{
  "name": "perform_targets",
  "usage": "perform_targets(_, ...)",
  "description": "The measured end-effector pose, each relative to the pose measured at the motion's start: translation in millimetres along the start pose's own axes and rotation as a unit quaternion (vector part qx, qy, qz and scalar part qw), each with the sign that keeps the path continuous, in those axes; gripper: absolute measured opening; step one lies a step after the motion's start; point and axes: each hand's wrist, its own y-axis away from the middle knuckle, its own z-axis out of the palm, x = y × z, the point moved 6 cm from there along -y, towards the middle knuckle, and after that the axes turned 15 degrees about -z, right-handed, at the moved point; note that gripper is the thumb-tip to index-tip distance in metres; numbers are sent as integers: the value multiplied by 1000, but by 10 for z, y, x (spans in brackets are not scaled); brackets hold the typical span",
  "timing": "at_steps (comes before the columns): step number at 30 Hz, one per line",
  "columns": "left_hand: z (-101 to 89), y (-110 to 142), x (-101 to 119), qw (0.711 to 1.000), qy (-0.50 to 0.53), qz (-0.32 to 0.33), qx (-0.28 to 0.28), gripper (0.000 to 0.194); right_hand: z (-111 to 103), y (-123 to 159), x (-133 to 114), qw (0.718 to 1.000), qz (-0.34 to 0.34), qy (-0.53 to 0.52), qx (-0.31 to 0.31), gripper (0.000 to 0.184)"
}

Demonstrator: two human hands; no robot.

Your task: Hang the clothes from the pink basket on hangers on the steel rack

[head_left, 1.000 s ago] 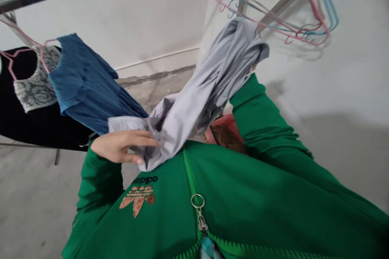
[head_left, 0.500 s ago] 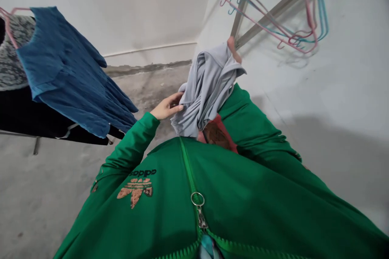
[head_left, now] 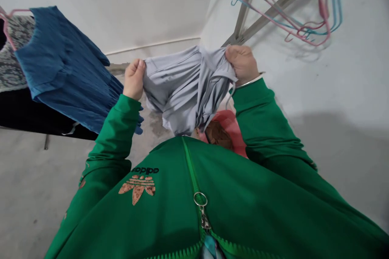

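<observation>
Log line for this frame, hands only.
left hand: grips grey garment | right hand: grips grey garment | nearby: hanging blue garment

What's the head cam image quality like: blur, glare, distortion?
Head view: soft, diffuse light, no glare; wide-angle distortion swells the green Adidas jacket in the foreground; the grey garment between left hand and right hand shows no obvious motion blur; plastic hangers cast faint shadows.

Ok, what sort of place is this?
Likely a laundry drying area: a blue dress on a pink plastic hanger, a bunch of pink and teal hangers on a metal rail, and bare grey concrete floor.
</observation>
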Motion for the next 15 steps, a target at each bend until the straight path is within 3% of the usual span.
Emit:
perform_targets(3,-46,-44,427,974,-208,81,-48,44,68,8,-7,999,-28,21,-28,59)
perform_targets(5,-14,-48,549,921,-369,93,-87,44,93,10,-12,998,-41,43,-32,56)
perform_targets(7,-31,-74,588,872,-472,87,-92,44,113,0,-33,996,-59,57,-34,54)
perform_targets(10,-119,-144,628,856,-508,77,-59,27,167,-25,-66,991,-82,87,-63,54)
perform_targets(15,-220,-200,752,851,-512,114,-28,42,259,-81,-71,978,-95,135,-128,61)
